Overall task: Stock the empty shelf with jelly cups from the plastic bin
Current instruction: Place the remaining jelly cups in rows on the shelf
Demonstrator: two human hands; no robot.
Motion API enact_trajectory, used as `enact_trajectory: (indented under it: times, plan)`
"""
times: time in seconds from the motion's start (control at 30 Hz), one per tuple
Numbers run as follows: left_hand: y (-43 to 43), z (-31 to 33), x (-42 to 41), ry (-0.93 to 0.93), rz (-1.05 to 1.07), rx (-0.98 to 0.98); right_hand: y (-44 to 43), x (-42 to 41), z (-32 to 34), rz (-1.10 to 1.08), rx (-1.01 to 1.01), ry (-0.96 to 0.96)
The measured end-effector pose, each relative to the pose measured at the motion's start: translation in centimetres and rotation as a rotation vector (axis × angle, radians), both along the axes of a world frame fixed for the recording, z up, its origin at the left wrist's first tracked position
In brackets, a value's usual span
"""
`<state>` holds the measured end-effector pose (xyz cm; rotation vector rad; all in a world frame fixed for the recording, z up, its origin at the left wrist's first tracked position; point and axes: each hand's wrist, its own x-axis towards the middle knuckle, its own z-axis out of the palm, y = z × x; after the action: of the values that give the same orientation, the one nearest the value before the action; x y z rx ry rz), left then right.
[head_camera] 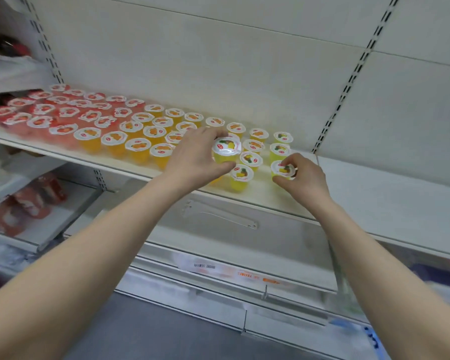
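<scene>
A white shelf (pixel 276 196) carries rows of jelly cups: red cups (pixel 63 113) at the left, orange cups (pixel 138 148) in the middle, yellow pineapple cups (pixel 250 159) at the right. My left hand (pixel 195 159) grips a yellow cup (pixel 225 150) held slightly above the shelf among the yellow ones. My right hand (pixel 304 175) holds another yellow cup (pixel 282 169) by its rim, resting at the shelf's front right. The plastic bin is not identifiable in view.
The right part of the shelf (pixel 374 188) is bare. Slotted uprights (pixel 346 81) run up the white back wall. A lower shelf at the left holds red packets (pixel 34 198). A clear cover (pixel 244 245) lies beneath the shelf.
</scene>
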<state>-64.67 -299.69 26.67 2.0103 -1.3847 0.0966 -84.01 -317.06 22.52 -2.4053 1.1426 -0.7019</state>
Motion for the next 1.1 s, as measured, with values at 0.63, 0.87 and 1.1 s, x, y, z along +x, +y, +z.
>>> enact_trajectory:
  times: [0.63,0.87,1.1]
  plan:
    - [-4.5,-0.9,-5.8,-0.246,-0.091,0.038,-3.6,-1.8,0.2,0.244,-0.211,0.172]
    - [-6.5,-3.5,-7.6,-0.38,-0.069,0.114,-4.9,-3.7,0.9,0.186,-0.275,0.166]
    - [-7.1,-4.8,-7.7,-0.416,-0.019,0.151,-5.6,-3.7,0.9,0.176,-0.315,0.125]
